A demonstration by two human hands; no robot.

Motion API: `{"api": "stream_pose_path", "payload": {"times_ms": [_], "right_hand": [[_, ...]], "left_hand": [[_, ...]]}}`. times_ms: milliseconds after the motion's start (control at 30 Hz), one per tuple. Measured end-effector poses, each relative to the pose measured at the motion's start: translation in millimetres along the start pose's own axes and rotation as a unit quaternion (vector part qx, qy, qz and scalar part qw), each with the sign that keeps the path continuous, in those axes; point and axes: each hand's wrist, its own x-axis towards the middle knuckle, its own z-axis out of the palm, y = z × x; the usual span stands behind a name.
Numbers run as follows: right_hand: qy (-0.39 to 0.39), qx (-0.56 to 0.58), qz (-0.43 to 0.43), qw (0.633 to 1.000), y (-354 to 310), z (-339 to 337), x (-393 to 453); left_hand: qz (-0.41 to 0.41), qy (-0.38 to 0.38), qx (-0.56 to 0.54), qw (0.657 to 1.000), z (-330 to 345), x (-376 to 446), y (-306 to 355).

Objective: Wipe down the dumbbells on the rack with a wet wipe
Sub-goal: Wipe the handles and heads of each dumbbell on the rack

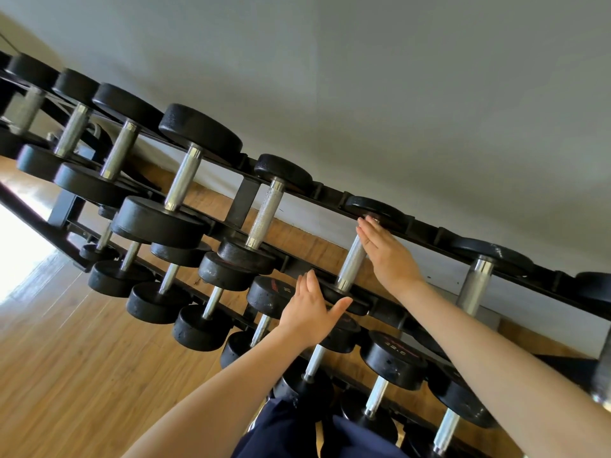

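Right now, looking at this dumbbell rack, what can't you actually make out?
- Wet wipe: none visible in the head view; the right hand and left hand show their backs, hiding the palms.
- Right end of the rack: cut off by the frame edge.
- Weight number on the dumbbell: blurred.

"22.5" on a lower-row dumbbell head point(395, 353), red lettering there unreadable
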Motion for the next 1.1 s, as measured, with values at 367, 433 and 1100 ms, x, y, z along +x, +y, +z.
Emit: {"api": "stream_pose_path", "payload": {"times_ms": [367,433,1100], "right_hand": [[-0.008,-0.006,0.014,1.000,3,-1,-5],[-0.010,0.009,0.021,1.000,1,1,-10],[-0.043,-0.049,-0.152,0.986,25,-19,14]], "left_hand": [[0.005,-0.012,-0.003,1.000,-3,-1,-1],[0.007,-0.016,0.004,1.000,-4,-1,0],[0.013,-0.024,0.030,0.999,-2,1,-2]]}}
